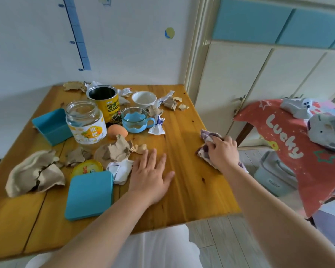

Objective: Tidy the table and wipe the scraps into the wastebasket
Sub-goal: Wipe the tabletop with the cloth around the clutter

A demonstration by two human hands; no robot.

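The left hand (151, 176) lay flat with straight fingers on the table (191, 186) near paper scraps (116, 149), while the right hand (223, 151) gripped a cloth (207, 138) at the right edge.

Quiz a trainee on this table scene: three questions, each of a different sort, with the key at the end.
1. True or false: the egg lies on the table, outside the white bowl.
2. What does the right hand grip? A. the egg B. the cloth C. the white bowl
3. Fill the gap: the left hand rests flat on the table, so its grip is ____ (open or shut).

Key: 1 true; 2 B; 3 open.
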